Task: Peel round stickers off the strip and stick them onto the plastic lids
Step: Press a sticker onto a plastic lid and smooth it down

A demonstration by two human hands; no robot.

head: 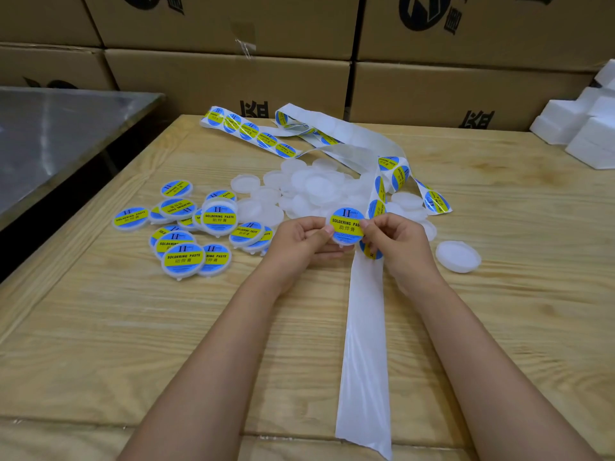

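Forearms enter from the bottom edge, both bare, and meet above the middle of the wooden table.

Strip: a bare white stretch with no stickers on it runs from the near table edge up to the hands. It passes under the right hand, where one blue and yellow sticker shows on it just below the thumb. Cannot tell whether that hand also grips the strip. Beyond the hands the strip loops and twists across the far side of the table, with a row of stickers on the far left stretch.

Lid: held off the table between both hands, face up and tilted toward the camera. Its round label reads "SOLDERING PAS", the rest hidden by the right thumb.

Left hand: fingers curled under the lid, thumb tip on its left rim; it grips the lid.
Right hand: fingers curled, thumb tip on the right edge of the label; it pinches the lid.

Labelled lids: loose heap to the left of the hands, several overlapping.
Plain lids: translucent white heap just behind the hands, partly under the strip.
One plain lid lies alone to the right of the right hand.

Surroundings: cardboard boxes stacked behind the table, white foam blocks at far right, a metal tabletop at left.
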